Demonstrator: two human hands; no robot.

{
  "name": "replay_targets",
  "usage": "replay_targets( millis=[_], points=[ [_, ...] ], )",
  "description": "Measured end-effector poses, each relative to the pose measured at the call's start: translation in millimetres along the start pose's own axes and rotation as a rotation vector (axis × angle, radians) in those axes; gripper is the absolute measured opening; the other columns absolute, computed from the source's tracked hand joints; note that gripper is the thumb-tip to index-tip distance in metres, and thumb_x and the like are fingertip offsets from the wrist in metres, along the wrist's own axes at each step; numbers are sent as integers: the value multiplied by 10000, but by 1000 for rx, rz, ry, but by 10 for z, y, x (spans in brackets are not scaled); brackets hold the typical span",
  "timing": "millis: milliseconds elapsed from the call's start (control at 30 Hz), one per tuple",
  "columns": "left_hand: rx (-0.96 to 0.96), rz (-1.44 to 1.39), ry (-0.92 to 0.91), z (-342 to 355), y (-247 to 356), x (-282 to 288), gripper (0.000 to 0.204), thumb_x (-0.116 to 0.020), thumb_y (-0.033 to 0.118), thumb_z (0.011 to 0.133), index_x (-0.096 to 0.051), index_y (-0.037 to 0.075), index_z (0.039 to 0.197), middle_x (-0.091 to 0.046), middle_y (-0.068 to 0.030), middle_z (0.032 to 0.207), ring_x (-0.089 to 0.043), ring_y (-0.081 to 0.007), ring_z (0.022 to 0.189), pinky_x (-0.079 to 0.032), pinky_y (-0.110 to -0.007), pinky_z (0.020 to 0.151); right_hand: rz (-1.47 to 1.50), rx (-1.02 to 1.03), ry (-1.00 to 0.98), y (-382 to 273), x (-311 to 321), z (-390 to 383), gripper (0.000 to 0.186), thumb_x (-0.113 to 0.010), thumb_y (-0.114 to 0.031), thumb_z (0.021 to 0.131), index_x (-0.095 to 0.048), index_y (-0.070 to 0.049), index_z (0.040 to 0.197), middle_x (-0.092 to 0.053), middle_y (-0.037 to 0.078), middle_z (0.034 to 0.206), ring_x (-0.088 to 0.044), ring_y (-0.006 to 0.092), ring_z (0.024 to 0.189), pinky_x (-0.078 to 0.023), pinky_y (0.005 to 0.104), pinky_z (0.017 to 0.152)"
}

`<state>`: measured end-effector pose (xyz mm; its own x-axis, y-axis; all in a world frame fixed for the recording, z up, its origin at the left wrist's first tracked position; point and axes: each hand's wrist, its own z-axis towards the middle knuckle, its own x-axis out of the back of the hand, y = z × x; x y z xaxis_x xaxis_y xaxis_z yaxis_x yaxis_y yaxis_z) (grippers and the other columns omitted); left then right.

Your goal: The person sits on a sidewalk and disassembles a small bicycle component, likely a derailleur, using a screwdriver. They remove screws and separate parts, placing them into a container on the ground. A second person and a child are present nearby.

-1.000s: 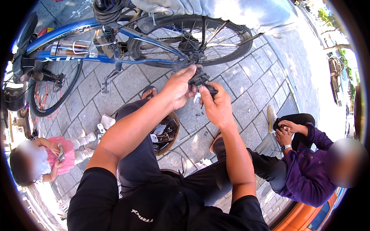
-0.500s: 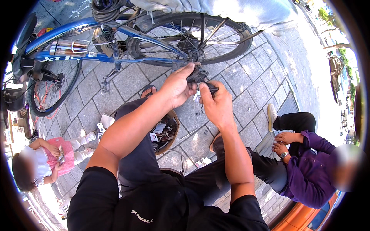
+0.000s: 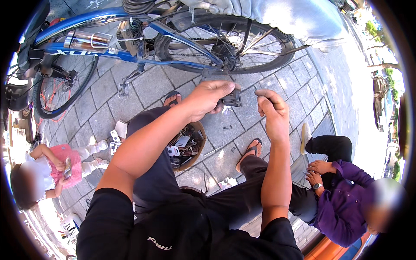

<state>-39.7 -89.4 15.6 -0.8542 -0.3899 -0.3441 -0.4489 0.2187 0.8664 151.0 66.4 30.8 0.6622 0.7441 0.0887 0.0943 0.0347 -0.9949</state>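
Observation:
My left hand [image 3: 210, 99], coming in over the paving, is closed around a small black blocky bicycle part [image 3: 232, 99]; its exact kind does not show. My right hand [image 3: 274, 113] is held apart to the right of it, with fingers curled and index finger and thumb close together. A dark speck shows at the fingertips, too small to name. Just beyond both hands lies the rear wheel [image 3: 277, 63] of a blue bicycle [image 3: 108, 53]. The black part sits below the rear hub in the view, apart from the wheel.
A cardboard box [image 3: 200, 147] of loose parts stands between my legs. A person in purple [image 3: 342, 195] sits at the right, a small child in pink [image 3: 67, 162] at the left. Grey cloth [image 3: 277, 17] covers the top. A clear pedal [image 3: 123, 90] juts from the bicycle.
My right hand has come away from the black part and moved right. My left hand still holds the part, now slightly lower and farther from the rear hub in view.

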Motion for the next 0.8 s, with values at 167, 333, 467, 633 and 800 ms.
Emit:
replay_targets(
  millis=[167,333,467,633,800],
  points=[
    [35,-33,-32,-97,-26,27,366,-583,377,1096,-721,98,1289,-637,22,849,-490,-54,549,-360,-215,460,-237,39,-20,-47,-358,134,166,-747,-124,982,-782,-34,1116,-692,21,928,-610,102,872,-494,273,795],
    [61,-8,-8,-105,11,87,431,-606,422,1079,-714,59,1286,-626,13,812,-494,-69,550,-357,-237,459,-35,-103,-84,-40,-448,235,193,-751,-146,982,-779,-11,1116,-706,-12,883,-564,49,746,-455,224,669],
    [85,11,-13,-156,2,177,470,-612,457,1069,-698,52,1292,-646,11,808,-496,-63,539,-340,-233,453,72,-151,-120,-11,-625,298,181,-740,-153,983,-777,-21,1101,-690,-29,832,-498,29,662,-392,206,593],
    [15,-76,-10,-140,-98,231,480,-604,451,1071,-717,20,1251,-544,9,678,-460,-102,501,-355,-277,455,36,-81,-12,-58,-639,315,187,-599,-186,1048,-695,-25,1054,-671,22,807,-438,39,554,-315,216,486],
    [-149,142,128,-25,-219,178,372,-679,366,995,-785,20,1081,-694,-80,745,-642,-181,652,-527,-369,620,-168,-30,113,253,-385,379,221,-613,-190,1068,-682,-13,1180,-632,17,878,-402,20,544,-264,198,454]
  ],
)
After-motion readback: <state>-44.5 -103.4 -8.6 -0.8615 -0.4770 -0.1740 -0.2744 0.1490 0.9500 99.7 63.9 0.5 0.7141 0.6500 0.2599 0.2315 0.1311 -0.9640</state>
